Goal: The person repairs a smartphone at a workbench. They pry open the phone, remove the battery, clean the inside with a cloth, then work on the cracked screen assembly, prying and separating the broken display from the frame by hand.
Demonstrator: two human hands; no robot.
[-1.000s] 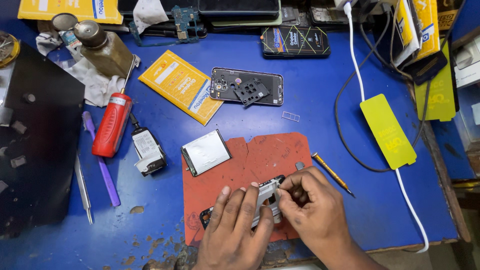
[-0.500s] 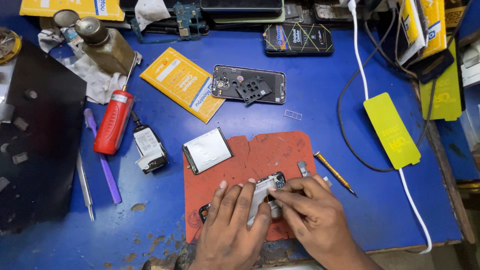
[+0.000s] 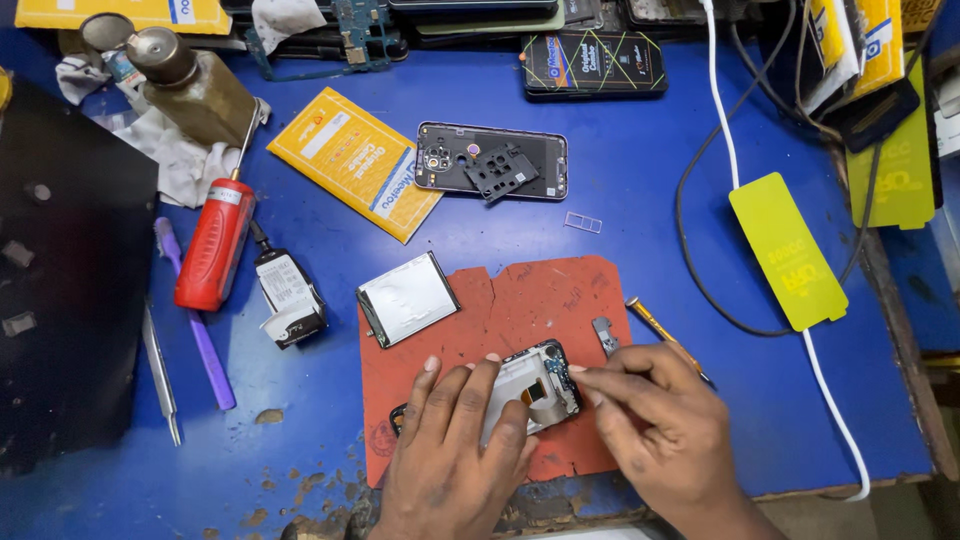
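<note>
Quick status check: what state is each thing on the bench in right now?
Phone: opened, insides showing, lying on the red mat.
Left hand: flat on the phone, pressing it down.
Right hand: fingertips at the phone's upper right edge.
Back cover: off, lying inside up.
Battery: out, loose on the mat's corner.
Red screwdriver: lying unused.

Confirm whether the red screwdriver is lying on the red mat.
No. The red screwdriver lies on the blue table, left of the red mat and apart from it.
</note>
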